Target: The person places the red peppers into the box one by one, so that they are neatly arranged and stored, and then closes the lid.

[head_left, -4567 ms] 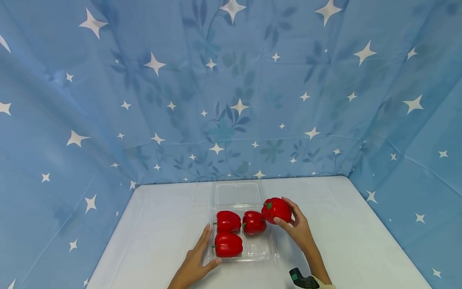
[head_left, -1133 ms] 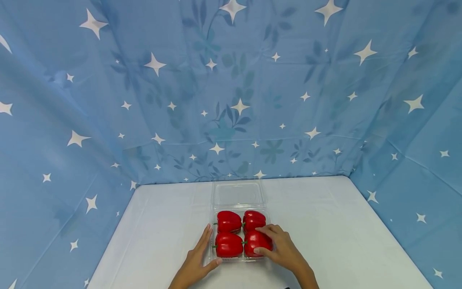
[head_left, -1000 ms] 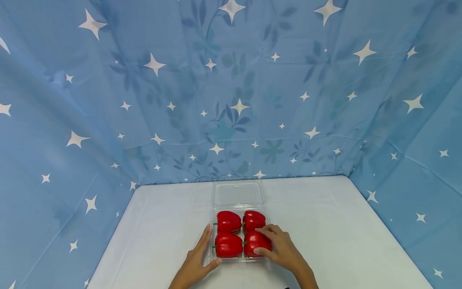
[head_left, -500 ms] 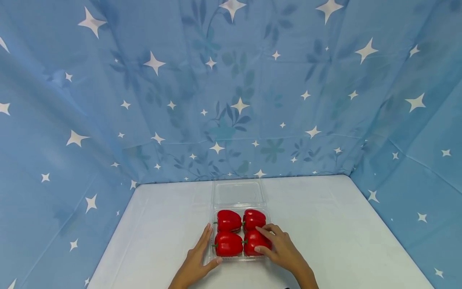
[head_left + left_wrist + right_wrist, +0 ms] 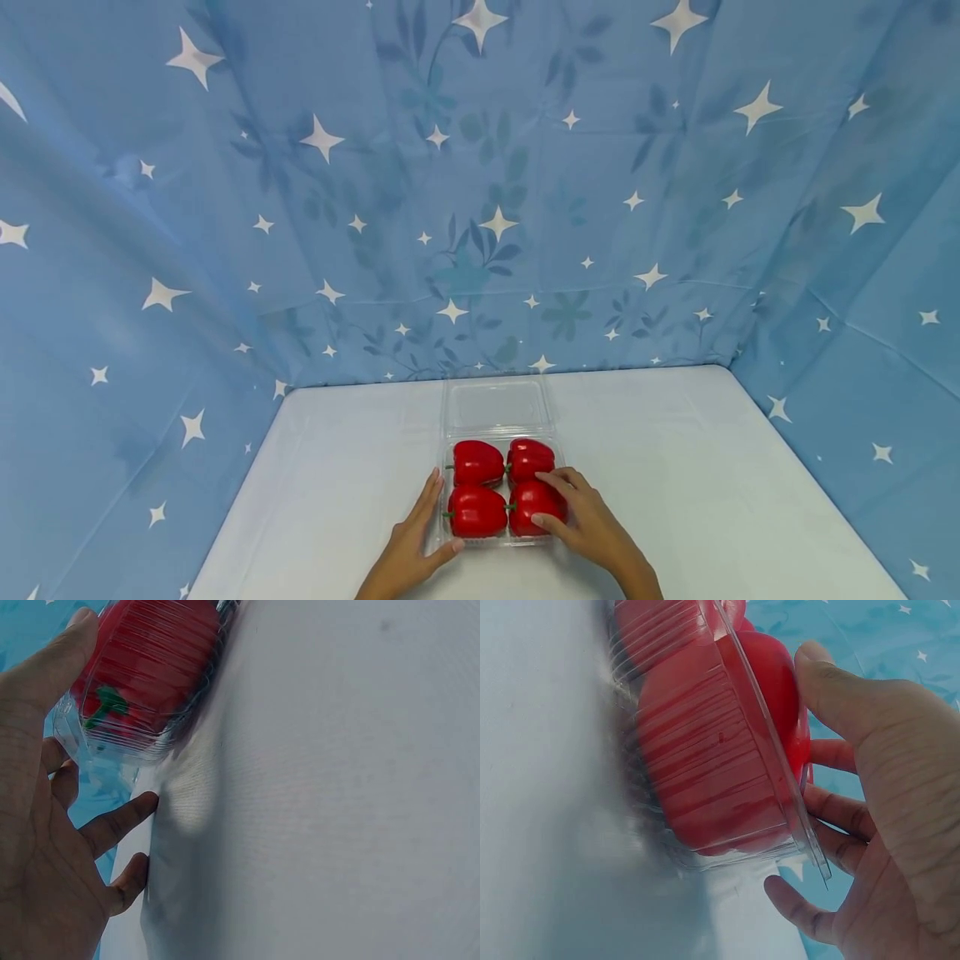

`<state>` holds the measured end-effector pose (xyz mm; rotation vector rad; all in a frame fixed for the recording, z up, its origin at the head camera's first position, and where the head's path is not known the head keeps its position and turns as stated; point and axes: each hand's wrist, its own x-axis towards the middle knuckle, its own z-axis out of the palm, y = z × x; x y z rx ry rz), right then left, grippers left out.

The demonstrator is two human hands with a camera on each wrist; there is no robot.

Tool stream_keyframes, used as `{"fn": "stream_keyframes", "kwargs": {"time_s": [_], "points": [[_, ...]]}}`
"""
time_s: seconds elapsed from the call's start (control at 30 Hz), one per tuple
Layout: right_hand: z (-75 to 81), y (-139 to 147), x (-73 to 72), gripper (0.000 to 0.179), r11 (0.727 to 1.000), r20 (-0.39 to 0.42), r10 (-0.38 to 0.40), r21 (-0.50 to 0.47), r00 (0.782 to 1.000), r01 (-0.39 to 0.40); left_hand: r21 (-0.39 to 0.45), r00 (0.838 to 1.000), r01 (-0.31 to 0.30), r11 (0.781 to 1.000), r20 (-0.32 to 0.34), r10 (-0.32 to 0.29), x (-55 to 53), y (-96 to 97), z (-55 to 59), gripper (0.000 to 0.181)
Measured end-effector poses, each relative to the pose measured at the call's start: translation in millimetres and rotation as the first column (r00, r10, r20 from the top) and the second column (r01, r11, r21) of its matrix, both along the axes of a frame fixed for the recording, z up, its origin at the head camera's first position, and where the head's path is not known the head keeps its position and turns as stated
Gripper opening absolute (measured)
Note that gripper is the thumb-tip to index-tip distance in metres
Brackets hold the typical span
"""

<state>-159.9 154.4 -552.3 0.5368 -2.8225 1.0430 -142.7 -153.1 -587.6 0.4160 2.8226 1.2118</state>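
Several red bell peppers with green stems fill the clear plastic clamshell container, two at the back and two in front. My right hand holds the front right bell pepper, thumb on its near side and fingers over its far side. In the right wrist view that bell pepper sits inside the container wall, with the thumb on it. My left hand rests against the container's left side with fingers fairly straight, beside the front left bell pepper. In the left wrist view my thumb touches the container's edge.
The container's clear lid lies folded back on the white table. A blue curtain with white stars surrounds the table's back and sides.
Some seconds back my right hand held the bell pepper above the container's right side; it then lowered it into the front right place. Over the last second both hands stay nearly still.
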Motion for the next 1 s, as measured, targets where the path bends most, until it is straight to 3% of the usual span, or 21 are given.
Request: {"fn": "stream_keyframes", "kwargs": {"time_s": [0.23, 0.57, 0.73, 0.87, 1.0], "points": [[-0.2, 2, 0.6, 0.056, 0.998, -0.028, 0.011, -0.063, 1.000, -0.013, 0.003, 1.000, 0.011, 1.000, 0.005, -0.011, 0.7, 0.4, -0.9, 0.096], [-0.4, 5, -2.9, 0.050, 0.990, 0.053, 0.034, -0.141, 0.998, -0.026, -0.003, 1.000, 0.009, 1.000, 0.007, -0.009, 3.0, -0.1, 1.7, 0.095], [-0.8, 5, -6.5, 0.043, 0.977, 0.018, 0.028, -0.211, 0.999, -0.024, 0.001, 1.000, 0.004, 1.000, 0.011, -0.004, 3.4, 0.3, 2.7, 0.095], [0.6, 6, -10.3, 0.035, 0.963, -0.002, -0.005, -0.271, 1.000, 0.004, 0.007, 1.000, 0.013, 1.000, 0.010, -0.013, 1.8, 0.0, 3.5, 0.095], [1.4, 7, -14.5, 0.031, 0.945, 0.050, -0.040, -0.323, 0.998, 0.054, 0.008, 1.000, 0.016, 1.000, 0.012, -0.017, 1.5, -0.1, 3.5, 0.095]]}}
